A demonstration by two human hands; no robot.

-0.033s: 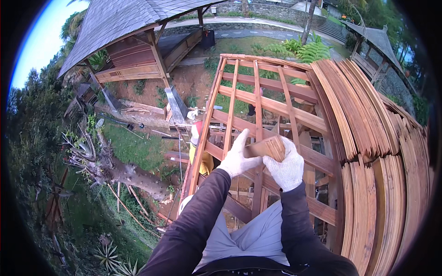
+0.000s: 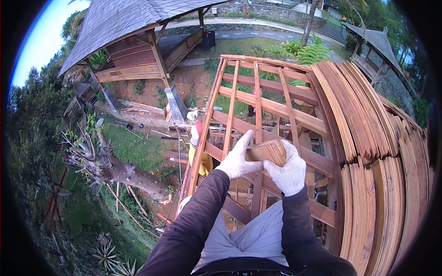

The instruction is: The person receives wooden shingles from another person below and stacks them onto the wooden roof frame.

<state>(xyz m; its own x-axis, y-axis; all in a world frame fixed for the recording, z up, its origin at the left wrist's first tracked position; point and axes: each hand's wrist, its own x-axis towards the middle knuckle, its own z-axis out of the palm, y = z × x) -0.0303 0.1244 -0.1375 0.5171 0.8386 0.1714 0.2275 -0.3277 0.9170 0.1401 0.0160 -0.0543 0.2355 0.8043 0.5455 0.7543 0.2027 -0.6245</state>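
Between my two gloved hands is a small stack of wooden shingles (image 2: 269, 152), brown with pale layered ends, held above the roof frame. My left hand (image 2: 238, 158), in a white knit glove, grips its left end with the thumb below and the fingers along the far side. My right hand (image 2: 289, 170), gloved the same way, wraps the right end. Its thumb reaches under the near edge toward the left thumb. Beneath them runs a lattice of reddish wooden rafters and battens (image 2: 258, 106).
Long rows of stacked wooden shingles (image 2: 363, 110) lie on the frame at my right. Below on the left stands a person in yellow with a red and white head covering (image 2: 195, 133). A cut tree trunk (image 2: 138, 179) lies on the grass. A shingled pavilion roof (image 2: 110, 27) rises at the far left.
Both hands and the shingle stack have shifted very slightly, the right hand a touch to the right. The grip is unchanged.
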